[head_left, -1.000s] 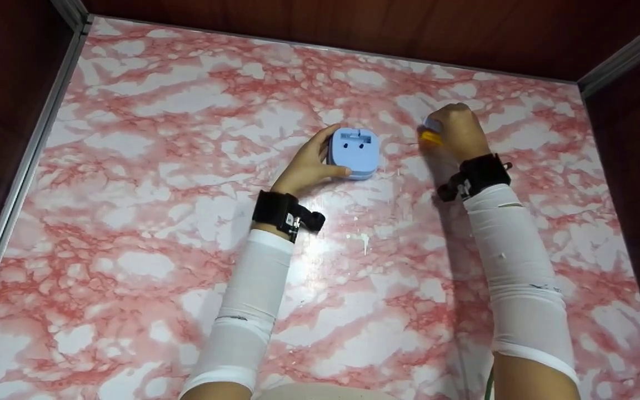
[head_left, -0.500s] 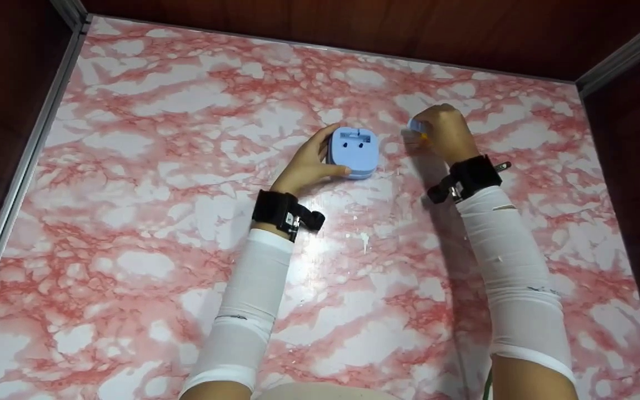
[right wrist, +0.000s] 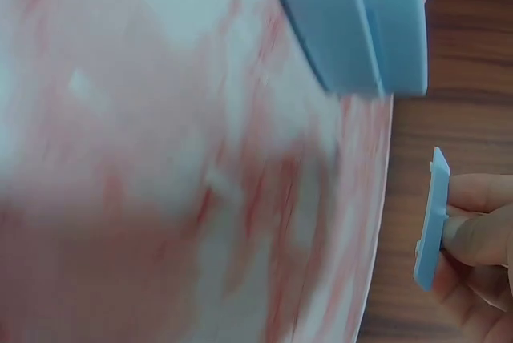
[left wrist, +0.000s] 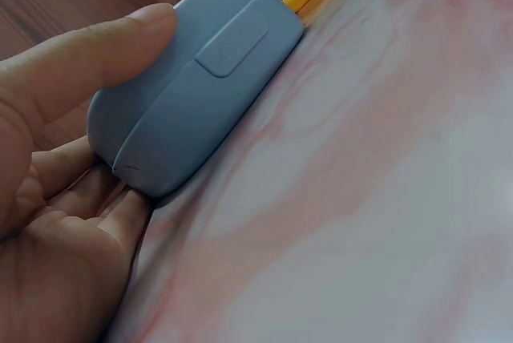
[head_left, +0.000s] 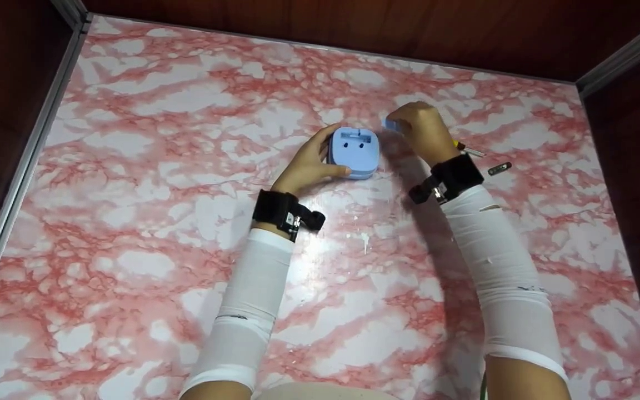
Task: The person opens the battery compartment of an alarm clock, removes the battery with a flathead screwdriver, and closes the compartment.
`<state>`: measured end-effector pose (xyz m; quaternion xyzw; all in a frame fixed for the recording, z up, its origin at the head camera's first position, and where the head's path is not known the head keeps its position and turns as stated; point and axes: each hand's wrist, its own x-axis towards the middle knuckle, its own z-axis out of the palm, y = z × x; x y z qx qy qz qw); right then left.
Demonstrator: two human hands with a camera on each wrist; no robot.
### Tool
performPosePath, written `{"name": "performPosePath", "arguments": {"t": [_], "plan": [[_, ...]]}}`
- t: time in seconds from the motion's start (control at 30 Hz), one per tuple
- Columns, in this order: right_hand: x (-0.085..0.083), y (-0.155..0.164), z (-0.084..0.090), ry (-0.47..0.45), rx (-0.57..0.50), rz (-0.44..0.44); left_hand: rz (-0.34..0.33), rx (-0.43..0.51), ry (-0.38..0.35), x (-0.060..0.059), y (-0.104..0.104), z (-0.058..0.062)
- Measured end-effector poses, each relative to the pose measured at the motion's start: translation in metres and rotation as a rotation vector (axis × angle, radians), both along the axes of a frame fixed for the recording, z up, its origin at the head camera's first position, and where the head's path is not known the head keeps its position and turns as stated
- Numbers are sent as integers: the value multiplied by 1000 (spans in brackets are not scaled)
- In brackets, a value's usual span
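Note:
A light-blue rounded-square case [head_left: 356, 158] stands on the table, its face showing a recessed rectangular compartment and two dark holes. My left hand [head_left: 306, 169] grips it from the left, the thumb over the front edge and the fingers around the far side. In the left wrist view, the side of the blue case [left wrist: 200, 94] shows a seam and a raised tab. Just to the right, my right hand [head_left: 423, 130] pinches a small blue battery cover [head_left: 391, 124]. The right wrist view shows this thin cover [right wrist: 434, 223] edge-on between thumb and fingers, apart from the case.
Behind the right wrist lies a yellow-handled screwdriver [head_left: 469, 149], partly hidden by the hand. A small grey oblong metal piece [head_left: 499, 168] rests near it. Dark wood-grain walls [head_left: 320, 25] border the red-and-white marbled table [head_left: 148, 222].
My right hand has moved left toward the case with the cover, uncovering the screwdriver and the small metal piece. The left hand and the case have stayed in place.

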<state>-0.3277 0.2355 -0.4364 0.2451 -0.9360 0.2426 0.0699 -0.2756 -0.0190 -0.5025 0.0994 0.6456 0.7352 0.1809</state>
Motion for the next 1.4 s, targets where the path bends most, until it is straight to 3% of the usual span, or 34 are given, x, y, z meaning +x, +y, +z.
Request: {"name": "performPosePath", "arguments": {"t": [0.2,0.43,0.53,0.87,1.17,1.4], "plan": [[3,-13,6,-27,-19,13,-5,7,6,-1,1,0],[4,-25,8,-71,-84,97,-27,-27,-16,10,-4,26],[4,-32,9,-89,-92,134,-27,-12,-11,10,-4,24],[2,-45,10,-72,-84,205,-20,36,-1,0,-1,0],[2,-55,7,-60,-28,228,-17,-6,18,0,-2,-1],[4,-59,6,-61,22,210,-17,18,12,0,-2,0]]}}
